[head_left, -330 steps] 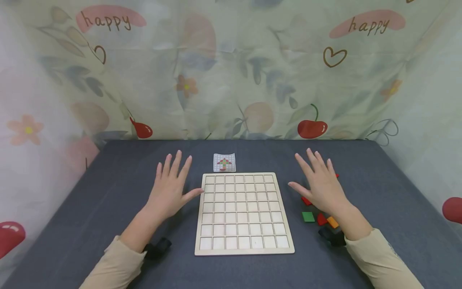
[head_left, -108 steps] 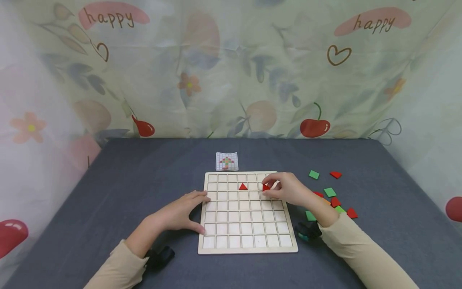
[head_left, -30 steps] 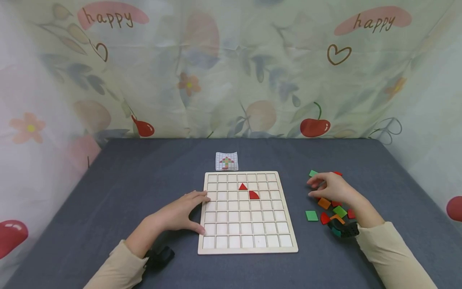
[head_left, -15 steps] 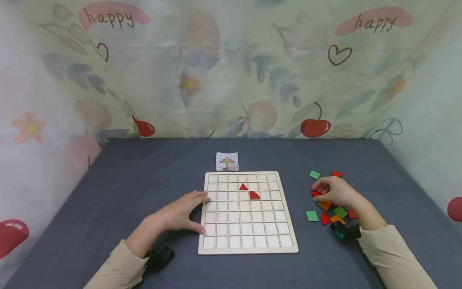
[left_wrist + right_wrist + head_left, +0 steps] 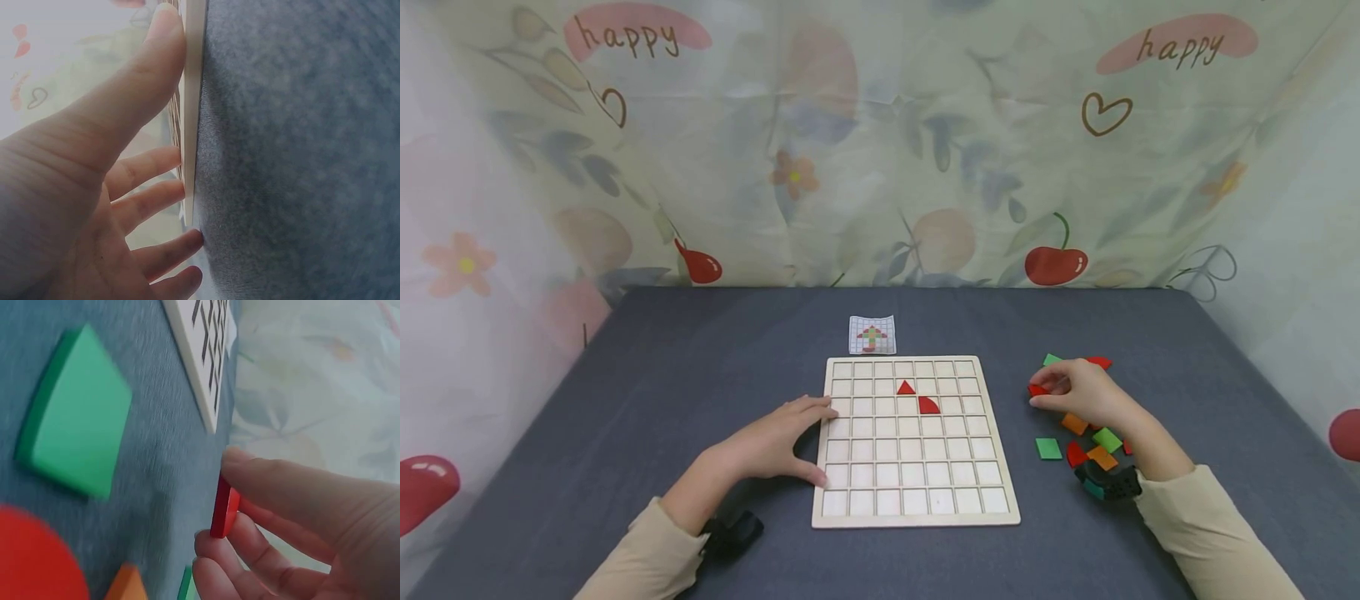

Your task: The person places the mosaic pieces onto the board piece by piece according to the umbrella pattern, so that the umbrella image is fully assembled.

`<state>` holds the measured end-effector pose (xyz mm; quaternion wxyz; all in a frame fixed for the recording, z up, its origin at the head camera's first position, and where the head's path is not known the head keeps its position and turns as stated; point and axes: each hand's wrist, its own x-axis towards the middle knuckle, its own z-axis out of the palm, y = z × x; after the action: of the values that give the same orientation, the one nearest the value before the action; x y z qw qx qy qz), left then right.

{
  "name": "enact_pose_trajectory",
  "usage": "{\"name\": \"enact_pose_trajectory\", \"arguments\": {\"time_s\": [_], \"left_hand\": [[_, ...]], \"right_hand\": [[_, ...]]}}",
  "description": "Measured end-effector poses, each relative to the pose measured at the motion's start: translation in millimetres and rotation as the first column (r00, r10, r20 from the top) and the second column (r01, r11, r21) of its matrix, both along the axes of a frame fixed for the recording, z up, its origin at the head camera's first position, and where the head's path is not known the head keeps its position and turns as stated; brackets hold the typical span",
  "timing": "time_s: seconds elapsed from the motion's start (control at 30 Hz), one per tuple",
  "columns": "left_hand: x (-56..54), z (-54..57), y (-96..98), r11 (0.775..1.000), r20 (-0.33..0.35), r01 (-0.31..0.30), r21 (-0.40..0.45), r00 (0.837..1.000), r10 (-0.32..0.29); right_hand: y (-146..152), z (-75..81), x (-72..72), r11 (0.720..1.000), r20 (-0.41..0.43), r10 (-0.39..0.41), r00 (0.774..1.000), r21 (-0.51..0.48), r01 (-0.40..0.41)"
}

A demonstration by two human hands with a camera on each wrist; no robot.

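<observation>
A pale wooden grid board (image 5: 872, 475) lies on the dark cloth. In its upper cells sit a red triangle tile (image 5: 906, 388) and a red quarter-circle tile (image 5: 928, 406). My left hand (image 5: 775, 442) rests at the board's left edge, thumb and fingertips spread along the rim. To the right of the board, my right hand (image 5: 1086, 392) pinches a small red tile (image 5: 225, 506) between thumb and fingers. The fingers cover part of that tile, so its full outline is hidden.
Near my right hand lie several loose tiles, among them a green square (image 5: 1048, 449), an orange square (image 5: 1075, 423) and a red piece (image 5: 1077, 454). Behind the board is a small pattern card (image 5: 872, 335) with a gridded coloured figure. A printed curtain (image 5: 880, 167) hangs at the back.
The red quarter-circle went from my right hand into a board cell. My right hand then reached the loose tiles, took another red tile and has shifted slightly left with it. My left hand stays put.
</observation>
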<state>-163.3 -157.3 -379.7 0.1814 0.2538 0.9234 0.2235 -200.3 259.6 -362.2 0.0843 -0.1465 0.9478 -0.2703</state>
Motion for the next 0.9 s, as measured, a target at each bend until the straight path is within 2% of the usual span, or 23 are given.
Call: {"name": "enact_pose_trajectory", "arguments": {"time_s": [0.5,0.9], "left_hand": [[0.6,0.0,0.6,1.0,0.003,-0.015,0.0,1.0,0.015],[-0.8,-1.1,0.3,1.0,-0.01,-0.015,0.002,1.0,0.015]], "right_hand": [[-39,-3.4,7.2,0.995,-0.063,0.067,0.996,-0.076,-0.072],[-64,-3.9,10.8,0.99,-0.039,0.122,0.992,-0.07,-0.124]]}}
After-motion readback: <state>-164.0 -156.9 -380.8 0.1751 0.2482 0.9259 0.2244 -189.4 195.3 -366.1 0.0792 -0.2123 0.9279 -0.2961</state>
